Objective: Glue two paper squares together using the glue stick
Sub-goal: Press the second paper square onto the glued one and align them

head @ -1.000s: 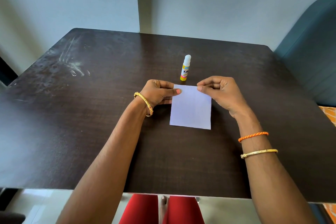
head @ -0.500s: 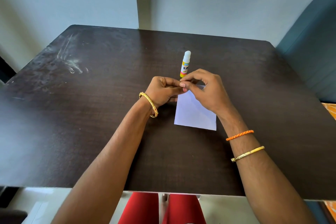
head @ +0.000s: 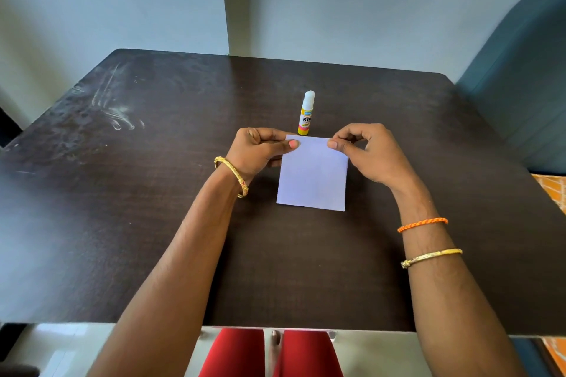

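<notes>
A pale lilac paper square (head: 312, 176) sits in the middle of the dark table (head: 122, 193); I see only one sheet face, so I cannot tell whether a second square lies under it. My left hand (head: 260, 151) pinches its far left corner with thumb on top. My right hand (head: 366, 153) pinches its far right corner. Just beyond the paper's far edge a yellow glue stick (head: 306, 113) with a white cap stands upright, touched by neither hand.
The table's near edge (head: 275, 326) runs just above my red-clad legs. A teal chair back (head: 520, 70) rises at the right. Pale scuff marks (head: 113, 110) mark the far left of the tabletop. A wall stands behind the table.
Half a second ago both hands met at the paper's far left corner. My right hand has since slid right along the far edge to the right corner.
</notes>
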